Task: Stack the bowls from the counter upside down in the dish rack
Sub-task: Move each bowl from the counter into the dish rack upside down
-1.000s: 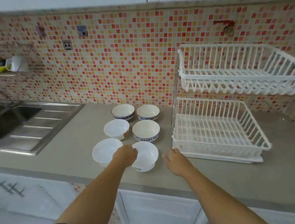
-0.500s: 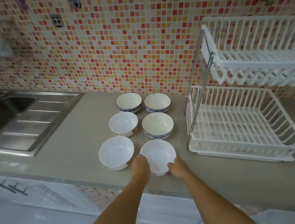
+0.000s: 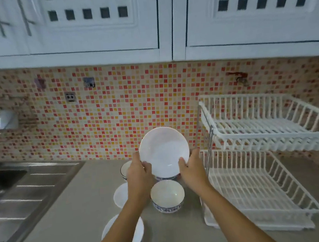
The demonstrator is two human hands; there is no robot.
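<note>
Grey tabletop [image 3: 70, 215] runs the width of the kitchen, and nearest on it a plain white bowl [image 3: 122, 234] sits half hidden under the left forearm. Just beyond, a blue-patterned bowl [image 3: 167, 196] stands upright between the two wrists, with a second white bowl [image 3: 121, 195] to its left, and the rims of two more bowls show behind the hands. Above these, the left hand [image 3: 139, 175] and right hand [image 3: 193, 171] each have their grip closed on opposite edges of the lifted white bowl [image 3: 164, 152], which is tilted so its hollow faces the camera; it is not yet turned over.

Both tiers of the white dish rack [image 3: 257, 195] on the right appear bare, so by my reading this is the first bowl, and five wait on the tabletop. The rack's metal upright post [image 3: 208, 151], just beside the right hand, looks like the one thing to steer round. A steel sink [image 3: 8, 192] lies well apart at left; mosaic wall tiles [image 3: 106, 116] and white cabinets [image 3: 88, 22] close the far side.
</note>
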